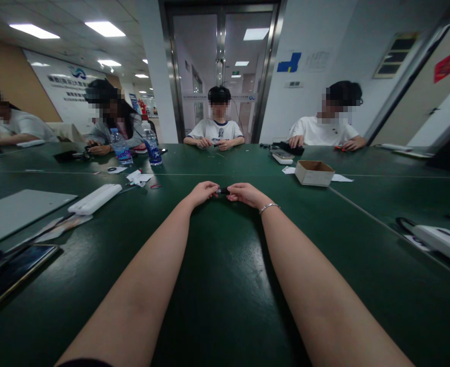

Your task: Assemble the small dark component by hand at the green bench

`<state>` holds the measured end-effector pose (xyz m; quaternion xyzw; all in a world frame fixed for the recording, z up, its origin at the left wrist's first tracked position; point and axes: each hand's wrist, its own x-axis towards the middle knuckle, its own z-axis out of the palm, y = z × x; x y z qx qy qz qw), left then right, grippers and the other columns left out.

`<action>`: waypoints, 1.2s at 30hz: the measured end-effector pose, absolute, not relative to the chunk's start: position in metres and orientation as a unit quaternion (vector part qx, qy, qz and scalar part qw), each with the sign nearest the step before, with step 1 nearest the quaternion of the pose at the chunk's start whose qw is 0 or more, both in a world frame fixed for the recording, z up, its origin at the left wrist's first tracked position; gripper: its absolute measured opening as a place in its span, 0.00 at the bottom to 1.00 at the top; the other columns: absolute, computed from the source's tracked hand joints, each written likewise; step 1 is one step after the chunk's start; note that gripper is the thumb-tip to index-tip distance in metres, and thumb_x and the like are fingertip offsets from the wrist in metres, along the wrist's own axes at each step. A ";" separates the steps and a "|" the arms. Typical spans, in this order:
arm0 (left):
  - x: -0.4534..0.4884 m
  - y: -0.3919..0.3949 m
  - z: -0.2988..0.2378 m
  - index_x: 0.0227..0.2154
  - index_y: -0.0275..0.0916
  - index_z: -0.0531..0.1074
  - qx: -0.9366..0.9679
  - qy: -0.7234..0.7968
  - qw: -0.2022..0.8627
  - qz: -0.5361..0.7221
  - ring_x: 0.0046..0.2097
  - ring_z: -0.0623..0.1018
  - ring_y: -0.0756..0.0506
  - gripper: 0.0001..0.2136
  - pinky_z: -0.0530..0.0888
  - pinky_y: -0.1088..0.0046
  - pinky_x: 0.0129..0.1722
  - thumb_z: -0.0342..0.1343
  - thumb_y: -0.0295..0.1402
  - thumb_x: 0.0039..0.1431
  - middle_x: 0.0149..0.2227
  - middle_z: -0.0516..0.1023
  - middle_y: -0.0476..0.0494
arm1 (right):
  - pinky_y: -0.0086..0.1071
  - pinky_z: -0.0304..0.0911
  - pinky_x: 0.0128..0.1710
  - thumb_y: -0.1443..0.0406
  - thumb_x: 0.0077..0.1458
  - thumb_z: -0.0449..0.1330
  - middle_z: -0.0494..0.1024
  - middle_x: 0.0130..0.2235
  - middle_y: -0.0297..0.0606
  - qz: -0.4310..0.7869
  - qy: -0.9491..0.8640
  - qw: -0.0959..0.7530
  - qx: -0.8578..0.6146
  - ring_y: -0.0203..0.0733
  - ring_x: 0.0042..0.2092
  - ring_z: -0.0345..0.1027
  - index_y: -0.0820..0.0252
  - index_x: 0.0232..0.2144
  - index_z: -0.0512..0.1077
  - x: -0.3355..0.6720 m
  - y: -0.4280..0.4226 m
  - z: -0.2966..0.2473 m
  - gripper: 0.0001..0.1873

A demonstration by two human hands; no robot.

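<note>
Both my arms reach far out over the dark green table (225, 285). My left hand (204, 193) and my right hand (243, 193) meet at the middle, fingers pinched together on a small black object (223, 191) held between them. The object is too small to name. A thin silver bracelet (269, 206) circles my right wrist.
A small cardboard box (314, 172) sits right of my hands. A long white device (95, 199) and a grey flat pad (16, 211) lie at left, a phone (12, 270) near the left edge. Two water bottles (153, 147) stand at back left. Several people sit around the table.
</note>
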<state>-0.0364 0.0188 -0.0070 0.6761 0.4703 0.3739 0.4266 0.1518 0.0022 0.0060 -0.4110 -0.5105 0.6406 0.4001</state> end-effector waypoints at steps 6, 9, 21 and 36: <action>-0.037 0.019 -0.007 0.37 0.32 0.71 0.676 0.472 0.430 0.368 0.24 0.68 0.52 0.14 0.63 0.75 0.26 0.53 0.38 0.54 0.25 0.75 0.44 | 0.20 0.69 0.26 0.76 0.57 0.55 0.74 0.22 0.43 0.640 -0.512 0.401 -0.409 0.31 0.22 0.68 0.72 0.29 0.70 0.153 0.005 0.003 0.06; -0.036 0.020 -0.007 0.36 0.32 0.71 0.669 0.480 0.429 0.372 0.22 0.67 0.53 0.13 0.63 0.76 0.25 0.52 0.37 0.55 0.21 0.73 0.46 | 0.21 0.69 0.26 0.76 0.57 0.56 0.74 0.22 0.43 0.640 -0.512 0.402 -0.408 0.31 0.22 0.69 0.72 0.29 0.70 0.153 0.008 0.001 0.05; -0.039 0.019 -0.007 0.39 0.34 0.72 0.675 0.471 0.423 0.380 0.27 0.70 0.51 0.15 0.63 0.76 0.26 0.58 0.35 0.48 0.30 0.76 0.43 | 0.21 0.69 0.26 0.76 0.56 0.56 0.75 0.23 0.44 0.642 -0.511 0.404 -0.405 0.33 0.23 0.70 0.73 0.30 0.70 0.155 0.008 0.000 0.03; -0.044 0.022 -0.011 0.41 0.34 0.71 0.686 0.449 0.426 0.383 0.29 0.71 0.50 0.20 0.63 0.75 0.27 0.62 0.39 0.44 0.32 0.77 0.42 | 0.21 0.69 0.26 0.77 0.57 0.55 0.74 0.23 0.43 0.650 -0.507 0.403 -0.398 0.32 0.23 0.70 0.72 0.30 0.70 0.154 0.007 0.001 0.05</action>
